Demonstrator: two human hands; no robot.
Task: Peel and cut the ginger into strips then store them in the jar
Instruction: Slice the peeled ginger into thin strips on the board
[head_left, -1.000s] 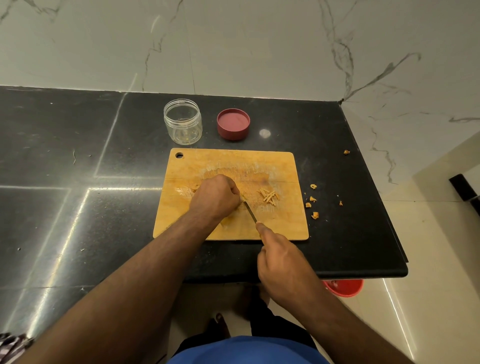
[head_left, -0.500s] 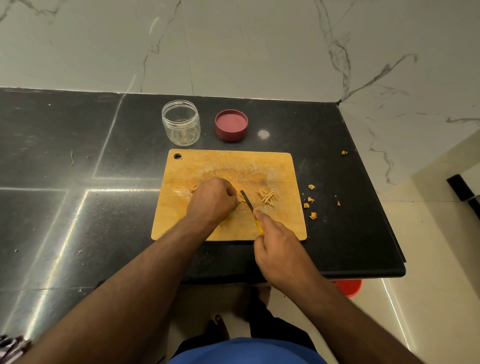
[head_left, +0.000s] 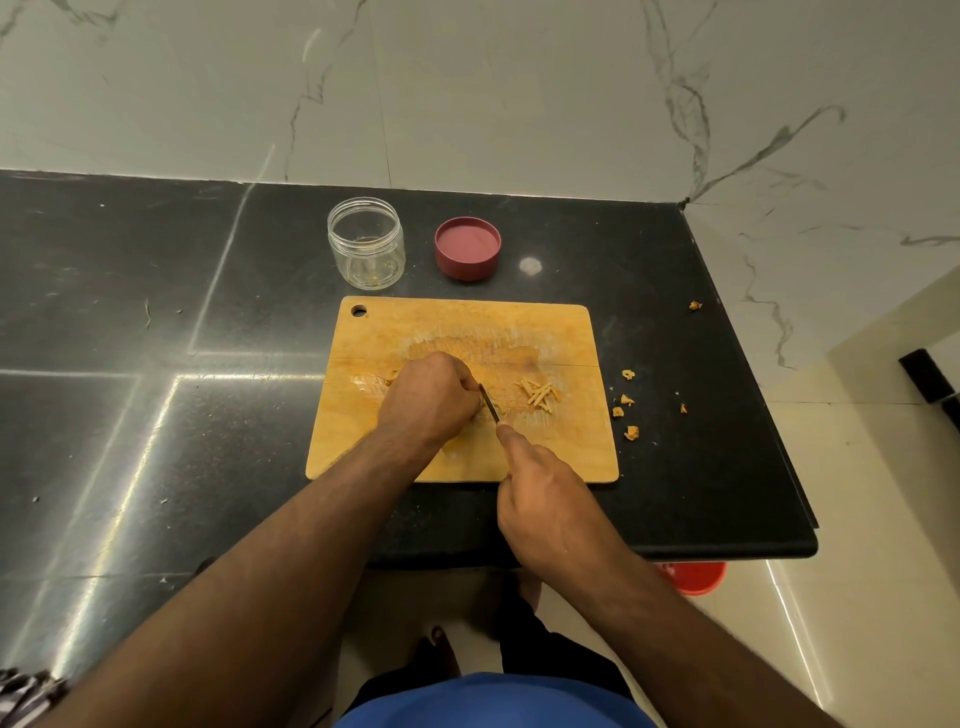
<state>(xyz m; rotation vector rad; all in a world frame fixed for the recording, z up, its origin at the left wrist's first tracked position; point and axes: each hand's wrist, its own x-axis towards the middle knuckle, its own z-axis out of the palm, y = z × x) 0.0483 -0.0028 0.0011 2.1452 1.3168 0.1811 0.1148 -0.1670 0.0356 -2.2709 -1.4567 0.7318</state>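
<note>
On the wooden cutting board, my left hand is curled over a piece of ginger that its fingers hide almost entirely. My right hand grips a knife, its dark blade right beside the left fingertips. A small pile of cut ginger strips lies on the board to the right of the blade. Behind the board stands a clear jar without its lid, a few bits at its bottom. Its red lid lies to the jar's right.
Ginger peel scraps lie on the black counter right of the board, one more farther back. The counter ends at the right; a red bucket shows below its front edge. A marble wall rises behind.
The knife blade has moved left and forward, closer to my left fingertips. My left hand stays in place on the ginger.
</note>
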